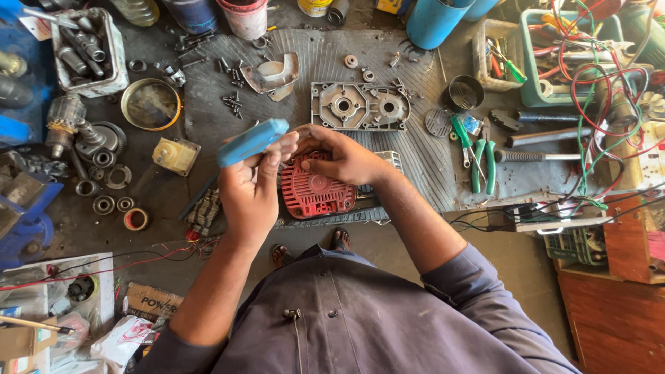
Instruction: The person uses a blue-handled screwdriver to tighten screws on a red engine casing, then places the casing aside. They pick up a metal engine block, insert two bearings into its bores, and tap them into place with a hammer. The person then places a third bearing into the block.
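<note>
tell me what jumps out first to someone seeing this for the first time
At the centre, the left hand grips a blue-handled tool while the right hand rests on a red ribbed housing cover. Just beyond them a grey metal plate with round bearing seats lies on the ribbed mat. Far right, a tangle of red and green wires spills over the crates.

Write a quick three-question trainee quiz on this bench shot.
1. Which hand holds the blue-handled tool?
2. True or false: the right hand rests on the red cover.
3. The grey plate lies: A) beyond the red cover, B) inside the tin, C) under the pliers.

Key: 1. The left hand. 2. True. 3. A.
</note>
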